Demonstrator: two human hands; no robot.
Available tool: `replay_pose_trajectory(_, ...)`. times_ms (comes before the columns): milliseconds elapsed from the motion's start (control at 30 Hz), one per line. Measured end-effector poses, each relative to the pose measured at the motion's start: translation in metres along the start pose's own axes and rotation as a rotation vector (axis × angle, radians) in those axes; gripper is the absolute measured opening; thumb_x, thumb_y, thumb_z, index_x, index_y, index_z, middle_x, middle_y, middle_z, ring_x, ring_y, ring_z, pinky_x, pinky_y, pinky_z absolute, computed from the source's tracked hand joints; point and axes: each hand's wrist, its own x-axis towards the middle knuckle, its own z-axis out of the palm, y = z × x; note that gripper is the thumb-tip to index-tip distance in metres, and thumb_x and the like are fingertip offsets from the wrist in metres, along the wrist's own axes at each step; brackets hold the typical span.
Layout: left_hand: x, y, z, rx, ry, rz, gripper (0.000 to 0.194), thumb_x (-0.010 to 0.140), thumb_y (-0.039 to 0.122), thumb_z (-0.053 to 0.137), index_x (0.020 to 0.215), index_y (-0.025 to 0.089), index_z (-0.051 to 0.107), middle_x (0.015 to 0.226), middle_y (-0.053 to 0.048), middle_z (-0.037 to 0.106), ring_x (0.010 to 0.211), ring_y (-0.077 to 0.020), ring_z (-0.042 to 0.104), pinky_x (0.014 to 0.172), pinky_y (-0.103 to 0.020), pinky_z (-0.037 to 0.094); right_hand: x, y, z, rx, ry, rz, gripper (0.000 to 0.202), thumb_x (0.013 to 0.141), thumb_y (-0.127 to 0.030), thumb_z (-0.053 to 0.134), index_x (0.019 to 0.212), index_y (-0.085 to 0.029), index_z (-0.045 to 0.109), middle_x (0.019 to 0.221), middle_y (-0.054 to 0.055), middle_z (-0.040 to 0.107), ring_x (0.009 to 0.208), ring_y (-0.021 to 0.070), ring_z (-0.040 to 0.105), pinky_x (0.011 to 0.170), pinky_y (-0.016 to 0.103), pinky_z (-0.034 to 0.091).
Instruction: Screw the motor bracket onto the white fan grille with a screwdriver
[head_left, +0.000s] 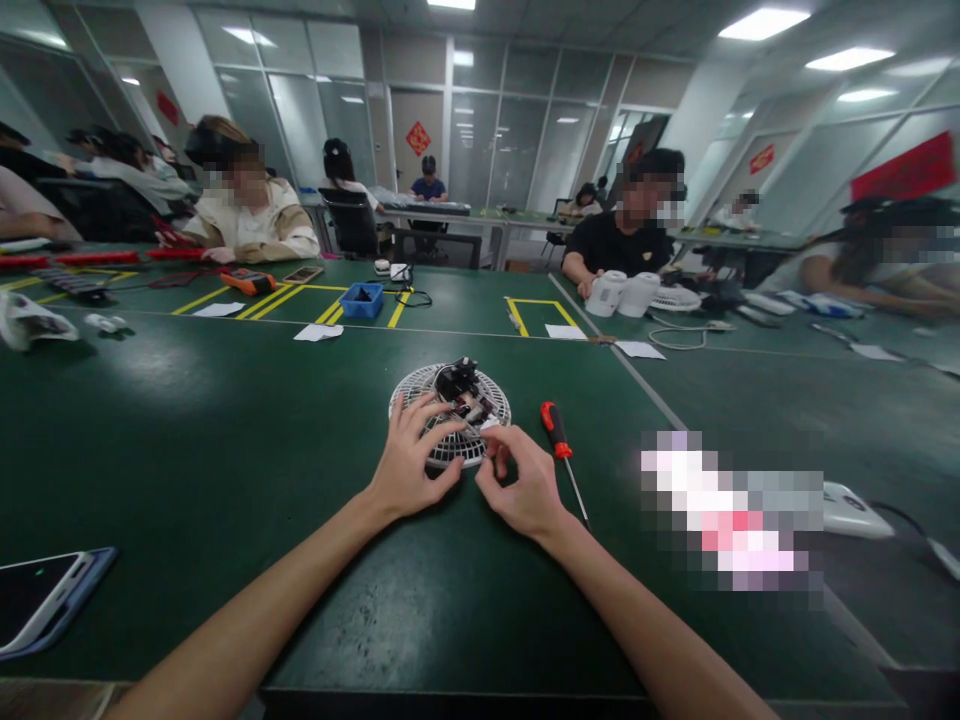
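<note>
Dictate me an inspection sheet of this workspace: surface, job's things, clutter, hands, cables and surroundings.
Surface: flat green tabletop, reflecting light.
Job's things: round white slatted grille bearing a black mechanical part; red-and-black-handled metal screwdriver to its right.
Clutter: rectangular white-edged phone, near left; blue plastic bin, farther back.
Hands: left hand spread at the grille; right hand curled at its near right side, grip unclear.
Cables: thin white cable, loosely looped, back right.
Surroundings: co-worker in black shirt behind white cylinders; other people seated beyond.
</note>
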Motion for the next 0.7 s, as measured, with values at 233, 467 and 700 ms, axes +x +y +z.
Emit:
replay_pose_trajectory(233,-0.001,0.011,0.001,-0.005,0.092,0.055,0.032,0.087,0.027,0.067,0.119,0.028,0.068,0.131,-0.007,0.066,0.137,-0.0300,0.053,0.124,-0.065,0.028,-0.002,0.003,0.002,-0.068,-0.011,-0.012,0.031,0.087,-0.013,0.058,0.115,-0.025,0.060,0.082,0.000,0.068,0.058,0.0147,0.058,0.066,0.031,0.053)
replay_pose_trajectory(467,-0.002,0.014,0.001,-0.011,0.138,0.114,0.018,0.091,0.022,0.064,0.108,0.026,0.071,0.115,-0.006,0.072,0.126,-0.0262,0.060,0.118,-0.059,0.040,-0.004,0.002,0.006,-0.046,0.023,-0.050,0.022,0.094,-0.022,0.062,0.115,-0.023,0.063,0.083,0.002,0.074,0.052,0.0134,0.059,0.063,0.030,0.054)
replay_pose_trajectory(700,0.000,0.009,-0.001,-0.024,0.107,0.093,0.020,0.091,0.024,0.065,0.109,0.028,0.072,0.113,-0.005,0.073,0.122,-0.0262,0.063,0.114,-0.057,0.045,-0.005,0.003,0.006,-0.041,-0.022,0.007,0.021,0.095,-0.024,0.059,0.116,-0.024,0.064,0.081,0.003,0.075,0.055,0.0150,0.062,0.060,0.030,0.055)
